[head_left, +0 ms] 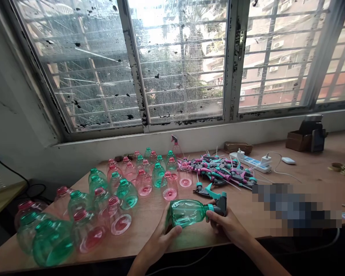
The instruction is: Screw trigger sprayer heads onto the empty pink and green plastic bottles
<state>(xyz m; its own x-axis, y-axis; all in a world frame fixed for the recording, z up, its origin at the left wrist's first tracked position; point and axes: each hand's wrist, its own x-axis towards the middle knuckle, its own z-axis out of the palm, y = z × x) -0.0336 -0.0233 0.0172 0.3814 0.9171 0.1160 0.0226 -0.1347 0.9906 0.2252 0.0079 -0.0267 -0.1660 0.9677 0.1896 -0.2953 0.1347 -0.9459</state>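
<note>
At the far left, a dark cable (5,163) is seen beside the wall, above a yellowish surface (8,197). On the left part of the bench (143,228), a crowd of open-necked bottles (90,234), clear pink and clear green, is stood upright in loose rows, some overlapped by others. Behind them, the barred window (184,61) is marked with dark flaked patches.

Near the front edge, a green bottle (188,214) is held on its side above the bench, its base turned to the left and its neck to the right. Its base end is cradled by the left hand (162,235), whose grip is closed around the body with the thumb along the near side. At the rear, a pink bottle fitted with a trigger top (176,147) is stood by the wall.

At the neck of the held bottle, a dark trigger head (222,205) with a teal collar is seated, and the grip of the right hand (228,224) is closed on it around the collar. Just behind, a loose teal-and-black sprayer (207,191) is laid on the bench, near a heap of sprayer heads (215,168) in pink, teal and black.

Farther right, a power strip (253,164), a small white device (288,161) and a cardboard box (296,142) are set out; in front, a patch (293,207) is blurred into squares.
</note>
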